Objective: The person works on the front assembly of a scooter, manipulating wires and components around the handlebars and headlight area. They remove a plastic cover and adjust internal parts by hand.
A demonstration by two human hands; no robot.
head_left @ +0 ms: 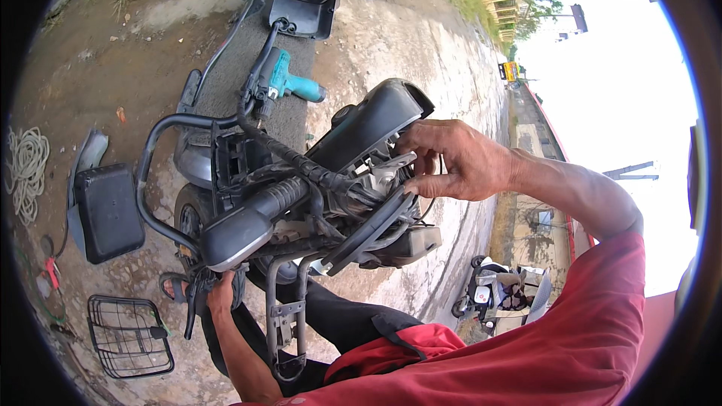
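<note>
One long pale concrete road (421,45) runs off under a bright sky, with brown dirt (98,53) at its edge; my workroom is this open roadside. A wall (526,135) lines the road, a parked scooter (489,297) stands near it, and a yellow vehicle (511,71) shows well off.

My black scooter (323,179) fills the middle, and I judge it about half stripped: the steering end is opened and its exposed wiring (383,174) shows, while nothing there looks closed up yet. Refitting seems to be what is left. The long black cover (368,120) sits beside the wiring; whether it is fastened I can't tell.

On the ground lie a dark tray-like panel (111,214), a curved grey piece (92,152) against it, and a wire basket (131,337), all off the machine. A coil of pale rope (27,173) lies past them. The teal drill (289,84) rests on the grey footboard (233,75).

The fingers of my right hand (462,162) are curled in among the wiring, thumb at the rim of a curved black trim (376,227); their tips are hidden, so I can't say they grip. My left hand (220,291) is at the handlebar end, fingers mostly hidden, their closing unclear.
</note>
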